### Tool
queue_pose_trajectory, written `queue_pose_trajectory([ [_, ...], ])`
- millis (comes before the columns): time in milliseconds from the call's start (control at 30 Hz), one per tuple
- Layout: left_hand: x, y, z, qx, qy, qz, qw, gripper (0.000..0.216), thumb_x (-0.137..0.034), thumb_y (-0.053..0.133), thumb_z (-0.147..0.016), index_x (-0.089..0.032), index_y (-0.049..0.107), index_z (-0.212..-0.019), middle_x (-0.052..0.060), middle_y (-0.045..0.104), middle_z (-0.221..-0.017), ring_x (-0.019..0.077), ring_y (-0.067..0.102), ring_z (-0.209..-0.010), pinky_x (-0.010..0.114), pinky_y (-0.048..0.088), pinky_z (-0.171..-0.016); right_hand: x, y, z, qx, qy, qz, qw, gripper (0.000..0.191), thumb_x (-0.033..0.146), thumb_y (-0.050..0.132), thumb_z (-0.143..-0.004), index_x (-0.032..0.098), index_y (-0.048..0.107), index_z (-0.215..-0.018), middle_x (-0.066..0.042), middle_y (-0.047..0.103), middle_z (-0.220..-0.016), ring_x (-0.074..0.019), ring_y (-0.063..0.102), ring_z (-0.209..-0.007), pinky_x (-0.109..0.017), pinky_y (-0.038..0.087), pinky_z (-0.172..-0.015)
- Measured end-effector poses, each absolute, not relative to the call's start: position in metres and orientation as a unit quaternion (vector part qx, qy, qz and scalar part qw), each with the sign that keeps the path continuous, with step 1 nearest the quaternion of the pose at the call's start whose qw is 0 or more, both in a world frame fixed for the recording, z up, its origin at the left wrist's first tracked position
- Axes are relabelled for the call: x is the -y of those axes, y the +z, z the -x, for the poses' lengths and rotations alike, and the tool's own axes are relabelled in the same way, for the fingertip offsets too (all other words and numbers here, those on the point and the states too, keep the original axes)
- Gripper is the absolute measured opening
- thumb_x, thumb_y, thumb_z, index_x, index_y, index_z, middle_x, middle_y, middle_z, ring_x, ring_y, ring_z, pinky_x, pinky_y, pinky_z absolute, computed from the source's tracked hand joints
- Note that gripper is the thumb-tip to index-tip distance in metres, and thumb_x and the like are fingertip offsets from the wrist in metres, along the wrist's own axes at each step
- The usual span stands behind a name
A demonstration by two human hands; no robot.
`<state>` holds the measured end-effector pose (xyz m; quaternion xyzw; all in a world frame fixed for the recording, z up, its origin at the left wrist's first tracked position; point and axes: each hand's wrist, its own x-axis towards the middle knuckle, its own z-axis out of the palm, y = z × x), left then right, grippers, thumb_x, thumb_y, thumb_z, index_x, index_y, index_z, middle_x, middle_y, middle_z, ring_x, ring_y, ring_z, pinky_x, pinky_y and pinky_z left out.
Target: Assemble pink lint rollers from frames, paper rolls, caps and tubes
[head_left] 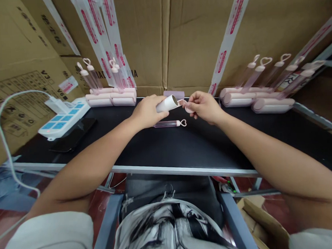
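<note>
My left hand (144,112) is wrapped round a white hollow tube (166,104), whose open end faces right and up. Close to that end, my right hand (206,106) pinches a small pale pink round piece (189,109). A thin pink strip (181,102) spans from it to the tube's mouth; whether the two are joined I cannot tell. Below the hands, a clear pinkish tube with a white cap and heart-shaped loop (167,124) lies on the black table (167,150). Just behind the white tube is a mauve block (174,94), partly hidden.
Pink cylinders (111,97) with upright heart-loop tubes stand at the back left; another such group (264,97) is at the back right. A power strip (64,118) and a dark phone-like slab (73,136) lie left. Cardboard (139,40) walls the back.
</note>
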<state>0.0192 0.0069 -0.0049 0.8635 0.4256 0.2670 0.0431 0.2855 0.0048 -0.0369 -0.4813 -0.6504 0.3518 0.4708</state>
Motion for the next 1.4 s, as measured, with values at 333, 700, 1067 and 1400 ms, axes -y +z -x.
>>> queue_pose_trajectory([
  [333, 0.023, 0.005, -0.032, -0.408, 0.188, -0.893, -0.022, 0.055, -0.043, 0.074, -0.090, -0.024, 0.076, -0.141, 0.009, 0.078, -0.112, 0.0305, 0.072, -0.107, 0.039, 0.052, -0.091, 0.013, -0.035, -0.269, 0.656, 0.156, 0.397, 0.622, 0.017, 0.025, 0.076, -0.088, 0.025, 0.066, -0.102, -0.005, 0.082, -0.103, -0.0260, 0.080, -0.096, -0.044, 0.067, -0.089],
  [700, 0.022, -0.002, -0.037, -0.364, 0.326, -0.869, 0.083, 0.050, -0.043, 0.074, -0.085, -0.014, 0.081, -0.125, 0.009, 0.082, -0.110, 0.0265, 0.074, -0.094, 0.037, 0.054, -0.087, 0.035, -0.045, -0.256, 0.759, 0.133, 0.281, 0.572, 0.051, 0.055, 0.059, -0.109, 0.034, 0.051, -0.156, -0.009, 0.069, -0.155, -0.0328, 0.064, -0.149, -0.057, 0.055, -0.122],
  [1067, 0.013, -0.006, -0.028, -0.268, 0.320, -0.905, 0.084, 0.083, -0.032, 0.068, -0.089, -0.023, 0.044, -0.168, 0.011, 0.058, -0.167, 0.0321, 0.064, -0.144, 0.045, 0.049, -0.123, 0.041, -0.033, -0.257, 0.787, 0.174, 0.278, 0.523, 0.094, 0.077, 0.065, -0.097, 0.043, 0.022, -0.174, -0.008, 0.034, -0.184, -0.0395, 0.041, -0.166, -0.068, 0.043, -0.129],
  [1400, -0.030, -0.014, -0.008, -0.323, 0.399, -0.835, 0.197, 0.078, -0.039, 0.070, -0.089, -0.024, 0.041, -0.161, 0.011, 0.071, -0.133, 0.0283, 0.074, -0.109, 0.045, 0.061, -0.100, -0.045, -0.064, -0.322, 0.830, 0.023, 0.464, 0.308, 0.057, 0.025, 0.058, -0.098, 0.018, 0.065, -0.154, -0.019, 0.060, -0.165, -0.0391, 0.050, -0.160, -0.065, 0.036, -0.134],
])
